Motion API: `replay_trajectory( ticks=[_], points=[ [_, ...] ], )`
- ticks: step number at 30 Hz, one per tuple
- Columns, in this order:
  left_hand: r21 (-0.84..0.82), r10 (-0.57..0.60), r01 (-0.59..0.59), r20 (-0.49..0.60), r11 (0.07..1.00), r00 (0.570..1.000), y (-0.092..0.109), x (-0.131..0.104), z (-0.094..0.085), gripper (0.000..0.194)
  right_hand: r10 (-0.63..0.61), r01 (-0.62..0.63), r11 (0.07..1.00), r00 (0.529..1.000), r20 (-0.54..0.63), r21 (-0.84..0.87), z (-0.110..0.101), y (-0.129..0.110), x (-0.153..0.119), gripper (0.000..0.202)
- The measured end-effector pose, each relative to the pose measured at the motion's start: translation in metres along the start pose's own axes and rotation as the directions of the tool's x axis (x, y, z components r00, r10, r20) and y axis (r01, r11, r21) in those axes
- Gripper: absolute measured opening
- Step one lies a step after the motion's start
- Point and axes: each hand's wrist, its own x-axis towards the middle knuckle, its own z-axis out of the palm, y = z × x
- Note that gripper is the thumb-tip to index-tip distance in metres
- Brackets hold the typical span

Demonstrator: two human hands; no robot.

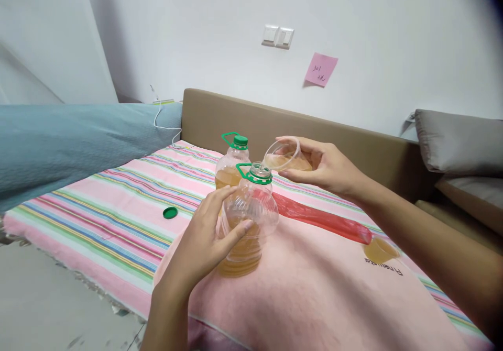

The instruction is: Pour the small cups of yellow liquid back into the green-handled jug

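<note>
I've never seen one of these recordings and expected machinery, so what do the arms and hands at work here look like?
They are a person's. The left hand and right hand have no gloves, and no rings or watch show. The left forearm and right forearm are bare where visible, without sleeves, cables or clear markings.

Front bottle partly behind left hand

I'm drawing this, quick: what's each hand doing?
Left hand: closed around the uncapped bottle, holding it.
Right hand: closed on a tilted cup, holding it.
</note>
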Motion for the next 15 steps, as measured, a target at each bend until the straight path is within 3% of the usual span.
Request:
replay_trajectory(
  ticks=[15],
  points=[
    [0.001,-0.013,0.013,0.007,1.000,1.000,-0.0011,-0.0001,0.0005,0.051,-0.012,0.014,0.998,1.000,0.026,-0.061,-0.0029,-0.0064,0.0025,0.067]
  ],
)
